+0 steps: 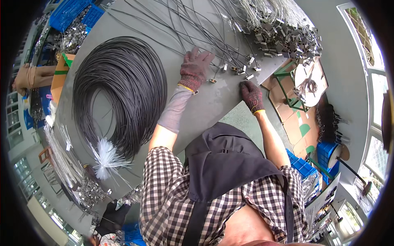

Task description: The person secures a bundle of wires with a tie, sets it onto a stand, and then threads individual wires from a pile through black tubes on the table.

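Observation:
My left hand (194, 69), in a dark red and grey knitted glove, lies on the grey table with its fingers spread. Its fingertips reach the dark wires (180, 43) that run across the tabletop. At the near ends of these wires are small metal clips or end pieces (236, 69), just right of that hand. My right hand (251, 96), gloved alike, is at the table's near right edge, below the metal pieces. Its fingers are curled closed, and whatever they may hold is hidden.
A large coil of dark wire (135, 88) takes up the table's left side, with a bunch of white ties (107, 158) below it. Many metal-ended wires (287, 37) are heaped at the far right. Cardboard (301, 133) and blue crates (301, 164) stand right of the table.

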Demonstrator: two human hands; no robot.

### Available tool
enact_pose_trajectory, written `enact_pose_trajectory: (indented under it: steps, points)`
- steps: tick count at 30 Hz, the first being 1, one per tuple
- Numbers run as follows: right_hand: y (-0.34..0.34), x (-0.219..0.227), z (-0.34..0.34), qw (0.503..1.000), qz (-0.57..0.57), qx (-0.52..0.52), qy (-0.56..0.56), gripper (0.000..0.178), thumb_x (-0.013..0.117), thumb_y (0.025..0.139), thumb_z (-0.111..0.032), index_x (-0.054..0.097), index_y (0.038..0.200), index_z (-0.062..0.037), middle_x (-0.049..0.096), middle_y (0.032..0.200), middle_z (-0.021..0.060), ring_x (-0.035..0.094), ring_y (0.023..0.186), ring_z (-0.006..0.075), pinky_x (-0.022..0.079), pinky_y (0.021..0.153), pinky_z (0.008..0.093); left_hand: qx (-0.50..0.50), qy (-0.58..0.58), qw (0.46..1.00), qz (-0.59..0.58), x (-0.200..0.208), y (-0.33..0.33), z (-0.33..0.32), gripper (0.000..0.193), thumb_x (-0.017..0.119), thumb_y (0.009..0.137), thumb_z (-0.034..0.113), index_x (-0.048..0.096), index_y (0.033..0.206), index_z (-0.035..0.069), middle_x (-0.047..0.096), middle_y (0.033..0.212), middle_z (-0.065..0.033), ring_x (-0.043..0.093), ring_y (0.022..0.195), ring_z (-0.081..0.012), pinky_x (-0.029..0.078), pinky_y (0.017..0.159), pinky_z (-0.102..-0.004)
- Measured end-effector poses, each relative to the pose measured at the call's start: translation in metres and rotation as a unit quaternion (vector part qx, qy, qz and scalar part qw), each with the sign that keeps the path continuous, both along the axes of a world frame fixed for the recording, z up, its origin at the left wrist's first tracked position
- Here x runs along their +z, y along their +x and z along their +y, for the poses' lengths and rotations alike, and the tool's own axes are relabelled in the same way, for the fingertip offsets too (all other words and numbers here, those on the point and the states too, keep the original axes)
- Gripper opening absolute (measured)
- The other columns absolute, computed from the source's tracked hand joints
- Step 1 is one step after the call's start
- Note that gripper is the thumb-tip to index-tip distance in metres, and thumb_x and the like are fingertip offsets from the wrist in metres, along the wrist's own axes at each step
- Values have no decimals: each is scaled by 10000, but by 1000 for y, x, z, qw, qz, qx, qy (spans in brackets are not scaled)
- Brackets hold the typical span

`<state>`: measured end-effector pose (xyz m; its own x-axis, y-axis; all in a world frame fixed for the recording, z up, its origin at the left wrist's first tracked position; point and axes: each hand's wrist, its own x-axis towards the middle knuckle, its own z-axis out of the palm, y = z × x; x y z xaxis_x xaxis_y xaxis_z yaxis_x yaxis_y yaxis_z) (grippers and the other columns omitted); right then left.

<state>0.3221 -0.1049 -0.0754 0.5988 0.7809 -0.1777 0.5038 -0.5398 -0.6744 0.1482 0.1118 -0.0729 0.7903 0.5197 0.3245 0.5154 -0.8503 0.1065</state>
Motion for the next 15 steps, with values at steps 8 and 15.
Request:
enact_pose_trajectory:
  steps: [8, 15]
  points:
    - [2, -2, 1, 1000, 3, -23, -8, 283, 571, 898, -326, 671, 1080, -133, 687, 1013, 134, 652, 956, 336, 508, 841, 411, -25, -141, 960, 241, 3, 15, 9, 208, 582, 814, 249, 678, 998, 226, 666, 991, 30, 459, 1231, -221, 290, 1054, -488]
    - [0, -8, 0, 1000, 7, -30, 6, 280, 572, 898, -337, 674, 1073, -145, 685, 1021, 135, 648, 960, 342, 506, 842, 419, -137, -119, 983, -27, 8, 45, 4, 292, 578, 852, 370, 663, 1088, 219, 666, 1093, -13, 513, 1157, -289, 266, 1070, -476]
